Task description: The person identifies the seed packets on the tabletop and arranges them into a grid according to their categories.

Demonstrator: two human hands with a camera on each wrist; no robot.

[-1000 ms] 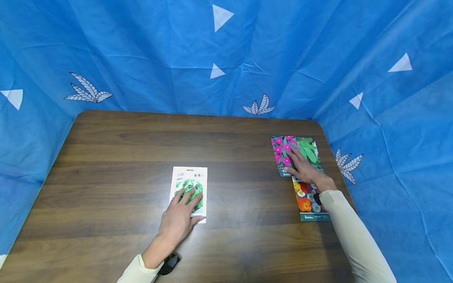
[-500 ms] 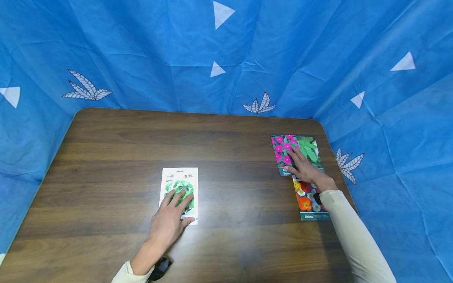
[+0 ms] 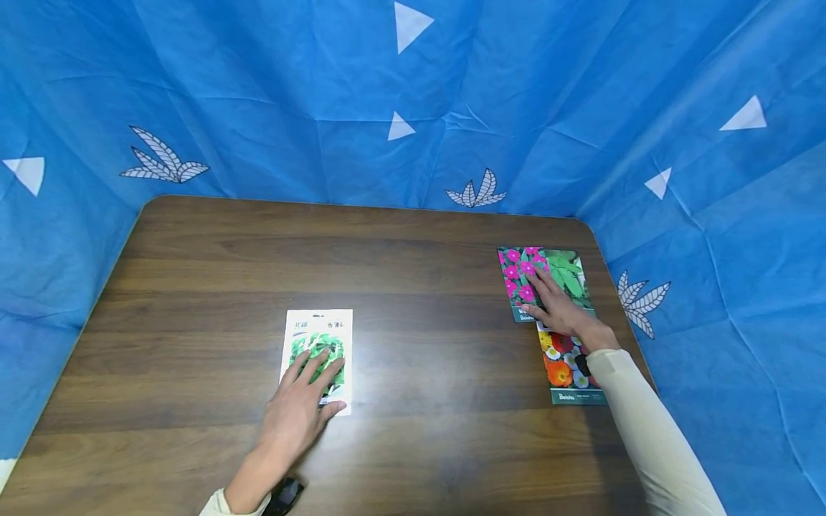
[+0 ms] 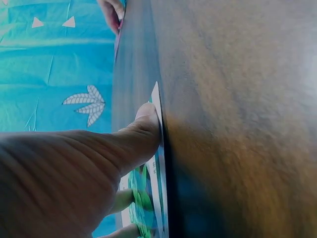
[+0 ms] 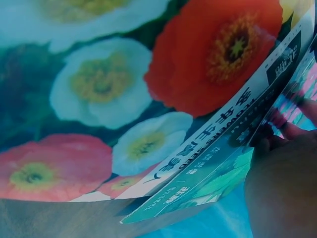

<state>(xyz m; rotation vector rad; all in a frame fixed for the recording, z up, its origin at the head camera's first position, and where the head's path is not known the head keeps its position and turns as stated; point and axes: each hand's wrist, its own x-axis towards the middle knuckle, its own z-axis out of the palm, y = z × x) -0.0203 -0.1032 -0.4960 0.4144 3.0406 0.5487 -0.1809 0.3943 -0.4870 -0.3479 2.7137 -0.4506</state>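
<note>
A white seed packet with a green plant picture lies flat on the brown wooden table. My left hand rests flat on it with straight fingers; the left wrist view shows the thumb against the packet's edge. At the far right my right hand lies with straight fingers on a pink-flower packet that overlaps a green-leaf packet. A poppy packet lies under the wrist and fills the right wrist view.
Blue cloth with white leaf and triangle prints walls the table on the back and both sides. The table's rounded right corner is close to the packets there. A dark wrist device shows at the bottom edge.
My left hand has slid the white packet leftward across the table. The right hand and the flower packets have stayed where they were.
</note>
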